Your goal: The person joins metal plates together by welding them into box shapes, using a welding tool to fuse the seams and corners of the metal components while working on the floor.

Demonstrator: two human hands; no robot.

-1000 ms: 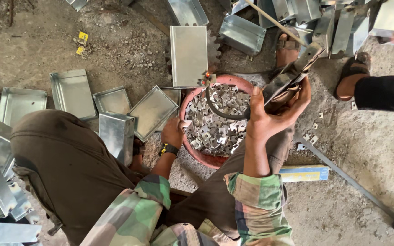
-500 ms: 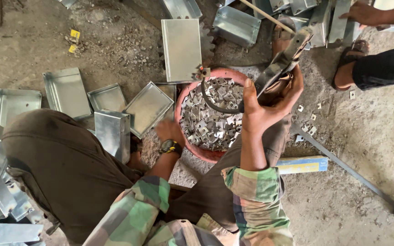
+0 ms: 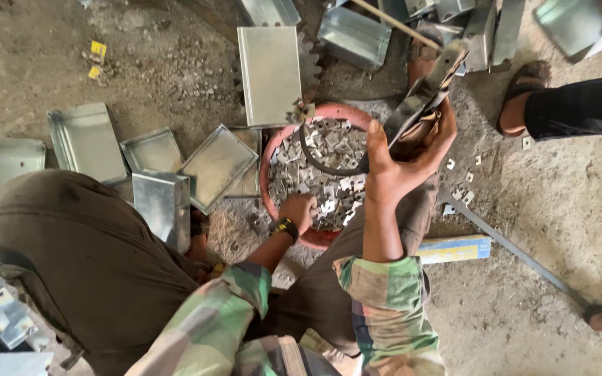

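My right hand (image 3: 402,157) is raised over the red basin (image 3: 267,157) and grips a long grey metal channel piece (image 3: 423,90) by its lower end. My left hand (image 3: 299,209) reaches down into the basin, its fingers closed among the several small shiny metal clips (image 3: 322,163) that fill it. A black wristband sits on my left wrist. A dark curved handle (image 3: 315,163) lies across the clips.
Shallow galvanised metal trays (image 3: 85,143) and boxes (image 3: 269,73) lie scattered on the dirt floor left and above the basin. Another person's sandalled foot and dark trouser leg (image 3: 566,104) are at the right. A metal rod (image 3: 517,254) and a blue-yellow flat box (image 3: 454,249) lie lower right.
My left hand has moved from the basin's left edge in among the clips. My right hand with the channel piece stays raised over the basin's right side.
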